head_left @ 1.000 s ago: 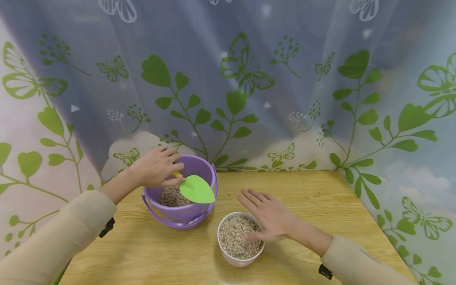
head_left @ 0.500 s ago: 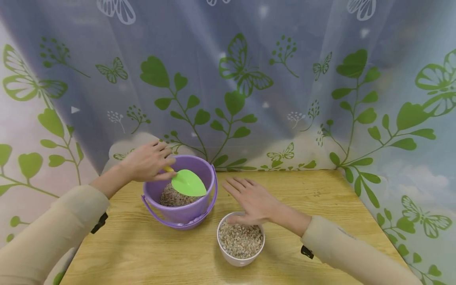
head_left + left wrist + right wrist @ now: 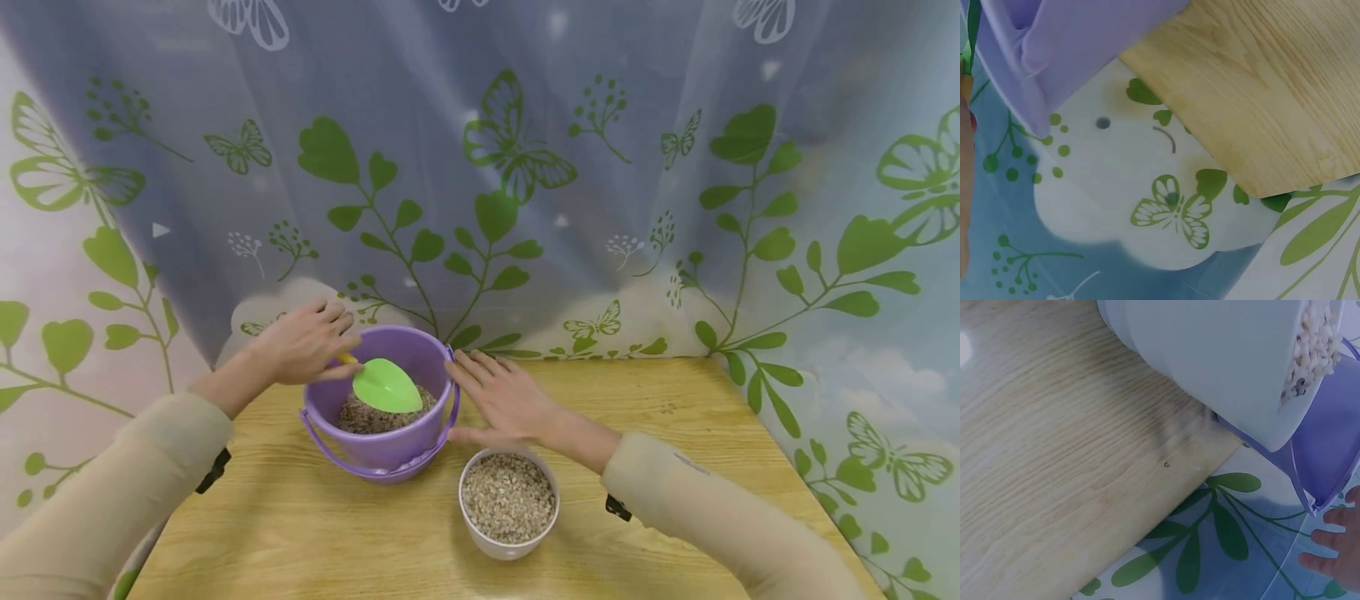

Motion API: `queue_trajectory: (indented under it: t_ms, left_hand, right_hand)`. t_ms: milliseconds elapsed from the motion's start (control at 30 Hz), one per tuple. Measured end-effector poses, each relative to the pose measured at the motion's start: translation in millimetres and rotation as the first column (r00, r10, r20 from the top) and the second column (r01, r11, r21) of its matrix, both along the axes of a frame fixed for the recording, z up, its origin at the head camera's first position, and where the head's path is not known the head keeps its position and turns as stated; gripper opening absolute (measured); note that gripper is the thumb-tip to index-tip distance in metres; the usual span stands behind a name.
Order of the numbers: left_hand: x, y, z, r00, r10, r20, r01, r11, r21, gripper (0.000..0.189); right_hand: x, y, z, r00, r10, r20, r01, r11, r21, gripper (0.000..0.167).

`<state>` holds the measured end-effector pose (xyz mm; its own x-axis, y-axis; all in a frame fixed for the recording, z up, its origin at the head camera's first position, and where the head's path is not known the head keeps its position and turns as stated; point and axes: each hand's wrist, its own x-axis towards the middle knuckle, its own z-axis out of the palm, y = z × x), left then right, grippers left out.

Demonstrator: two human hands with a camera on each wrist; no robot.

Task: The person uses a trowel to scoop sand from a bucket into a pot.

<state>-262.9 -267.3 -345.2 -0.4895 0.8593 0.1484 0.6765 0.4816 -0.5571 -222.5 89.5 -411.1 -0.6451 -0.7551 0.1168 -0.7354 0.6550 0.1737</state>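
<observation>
My left hand [image 3: 303, 342] grips the yellow handle of a toy shovel [image 3: 387, 387], whose bright green blade hangs over the mouth of a purple bucket [image 3: 397, 454]. Inside the bucket lies a layer of brownish gravel [image 3: 369, 417]. With fingers straight, my right hand [image 3: 506, 404] reaches to the bucket's right side, fingertips right at its rim and handle. Just below that hand stands a white bowl [image 3: 508, 552] filled nearly to the brim with pale gravel [image 3: 508, 498]. In the right wrist view the bowl's side [image 3: 1210, 356] fills the top, with the right fingers [image 3: 1329, 540] at the edge.
Everything stands on a light wooden table [image 3: 615, 400]. A curtain [image 3: 420, 167] printed with leaves and butterflies hangs behind and at both sides. The bucket's thin purple handle [image 3: 330, 457] hangs down around its front. A tiny dark speck [image 3: 1166, 464] lies on the wood.
My right hand has moved left, from over the bowl to the bucket's side. My left hand has drawn the shovel slightly left, so its blade sits further inside the bucket's outline.
</observation>
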Motion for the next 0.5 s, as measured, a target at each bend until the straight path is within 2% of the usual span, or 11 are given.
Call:
queue_trajectory:
  t_ms: [167,367,500]
  left_hand:
    - [-1.5,1.4,-11.5,0.998,0.052,0.028,-0.051,0.998,-0.04,0.042]
    - [-6.3,3.1,-26.0,0.997,0.079,-0.009,-0.079,0.995,-0.061,0.046]
    - [-8.2,5.8,-32.1,0.996,0.088,-0.017,-0.089,0.992,-0.085,0.047]
  right_hand:
    - [-6.4,-7.7,0.3,0.999,-0.041,0.002,0.041,0.999,0.008,0.104]
    - [-12.1,-12.8,0.2,0.998,-0.067,0.012,0.067,0.998,0.009,0.106]
    - [-16.6,-14.1,-0.8,0.996,-0.082,0.026,0.082,0.997,-0.001,0.113]
